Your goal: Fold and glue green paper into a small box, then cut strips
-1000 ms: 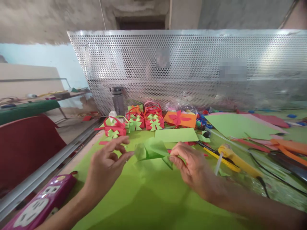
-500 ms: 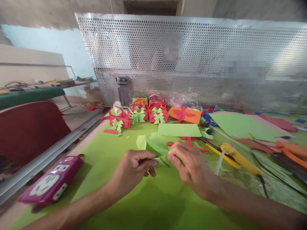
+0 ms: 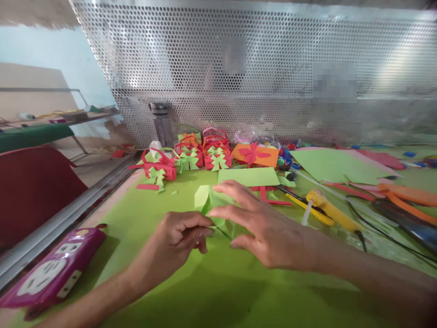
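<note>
We are pinching the folded green paper piece with our left hand, just in front of the light green card. Our right hand is hovering spread over it, hiding its lower folds; contact is unclear.
</note>
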`<state>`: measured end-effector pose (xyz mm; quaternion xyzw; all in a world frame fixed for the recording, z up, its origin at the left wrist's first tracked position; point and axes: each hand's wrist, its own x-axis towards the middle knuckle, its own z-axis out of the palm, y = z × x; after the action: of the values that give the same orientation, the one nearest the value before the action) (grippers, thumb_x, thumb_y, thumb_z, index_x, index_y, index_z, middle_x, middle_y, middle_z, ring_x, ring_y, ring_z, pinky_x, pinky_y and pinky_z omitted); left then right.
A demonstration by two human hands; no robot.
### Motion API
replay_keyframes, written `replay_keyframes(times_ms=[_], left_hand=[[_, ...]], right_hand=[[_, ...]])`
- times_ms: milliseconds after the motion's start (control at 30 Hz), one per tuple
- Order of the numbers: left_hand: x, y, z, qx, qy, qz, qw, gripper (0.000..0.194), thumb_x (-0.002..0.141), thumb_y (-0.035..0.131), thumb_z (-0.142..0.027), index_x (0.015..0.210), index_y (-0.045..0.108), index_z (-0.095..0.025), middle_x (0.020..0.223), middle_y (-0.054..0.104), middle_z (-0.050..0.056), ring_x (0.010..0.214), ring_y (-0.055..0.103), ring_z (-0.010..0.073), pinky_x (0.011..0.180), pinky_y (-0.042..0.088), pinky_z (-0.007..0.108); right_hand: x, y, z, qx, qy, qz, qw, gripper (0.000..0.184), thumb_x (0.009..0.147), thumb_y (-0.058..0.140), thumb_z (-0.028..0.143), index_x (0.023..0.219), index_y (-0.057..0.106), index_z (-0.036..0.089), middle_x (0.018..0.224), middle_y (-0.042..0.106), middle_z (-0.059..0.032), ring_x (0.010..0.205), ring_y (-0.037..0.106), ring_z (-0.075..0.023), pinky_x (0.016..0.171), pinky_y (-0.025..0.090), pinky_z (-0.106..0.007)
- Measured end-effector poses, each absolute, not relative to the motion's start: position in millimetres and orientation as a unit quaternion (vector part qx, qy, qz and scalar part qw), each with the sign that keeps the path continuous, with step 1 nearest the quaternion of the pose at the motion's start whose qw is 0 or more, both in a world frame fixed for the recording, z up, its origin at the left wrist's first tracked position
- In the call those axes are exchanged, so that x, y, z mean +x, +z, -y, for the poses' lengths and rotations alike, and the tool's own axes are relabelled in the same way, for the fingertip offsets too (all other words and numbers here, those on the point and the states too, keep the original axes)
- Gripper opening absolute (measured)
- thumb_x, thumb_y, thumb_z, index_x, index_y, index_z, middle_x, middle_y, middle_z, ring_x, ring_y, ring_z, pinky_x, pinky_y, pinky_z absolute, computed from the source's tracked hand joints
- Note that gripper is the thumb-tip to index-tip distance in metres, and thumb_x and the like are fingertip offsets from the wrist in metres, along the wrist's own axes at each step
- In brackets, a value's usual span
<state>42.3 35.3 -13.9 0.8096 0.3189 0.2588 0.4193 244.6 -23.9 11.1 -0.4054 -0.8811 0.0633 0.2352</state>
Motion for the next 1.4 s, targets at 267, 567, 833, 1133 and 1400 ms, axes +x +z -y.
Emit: replay_keyframes(times_ms=[267,567,833,1133,1400], left_hand=[[34.0,-4.9,-46.4,0.843,0.220,-0.273,0.408,0.013,0.076,0.062,-0.024,0.065,0.058,-0.018,0.061,0.057,-0.002,0.055,0.051,0.0112,0.049,0.038,0.018],[36.7,-11.7,-50.2,0.836,0.262,-0.285,0.389,0.012,0.073,0.066,-0.025,0.066,0.062,-0.017,0.070,0.058,0.001,0.063,0.052,0.0128,0.055,0.040,0.020],[35.0,-10.5,-50.2,0.825,0.267,-0.273,0.415,0.011,0.080,0.060,-0.023,0.072,0.065,-0.017,0.070,0.058,0.000,0.063,0.053,0.0114,0.057,0.043,0.021],[28.8,-18.1,-54.7,0.809,0.263,-0.225,0.475,0.017,0.080,0.060,-0.018,0.093,0.069,-0.024,0.073,0.055,-0.001,0.057,0.045,0.0075,0.050,0.040,0.017],[34.6,-13.6,-53.0,0.835,0.177,-0.223,0.471,0.008,0.083,0.056,-0.023,0.083,0.062,-0.017,0.066,0.048,-0.003,0.057,0.040,0.0079,0.051,0.036,0.019]], right_hand=[[251.3,9.4,13.2,-0.424,0.133,0.860,0.252,0.069,0.070,0.071,0.020,0.130,0.039,0.019,0.143,0.031,-0.0147,0.135,0.020,-0.0249,0.107,0.026,-0.046],[258.9,2.4,8.1,-0.463,0.112,0.720,0.505,0.017,0.080,0.058,0.015,0.096,0.061,0.020,0.105,0.063,-0.0055,0.101,0.057,-0.0176,0.085,0.049,-0.034],[255.7,1.1,9.8,-0.472,0.121,0.694,0.530,0.011,0.082,0.055,0.016,0.091,0.061,0.017,0.086,0.066,-0.0014,0.080,0.061,-0.0109,0.069,0.050,-0.020],[260.9,8.8,8.1,-0.441,0.045,0.787,0.429,0.022,0.086,0.047,0.015,0.105,0.058,0.013,0.105,0.064,-0.0094,0.105,0.054,-0.0193,0.090,0.043,-0.037],[251.8,13.7,7.9,-0.418,0.086,0.882,0.201,0.018,0.088,0.047,0.018,0.100,0.061,0.019,0.120,0.057,-0.0090,0.125,0.035,-0.0288,0.098,0.022,-0.063]])
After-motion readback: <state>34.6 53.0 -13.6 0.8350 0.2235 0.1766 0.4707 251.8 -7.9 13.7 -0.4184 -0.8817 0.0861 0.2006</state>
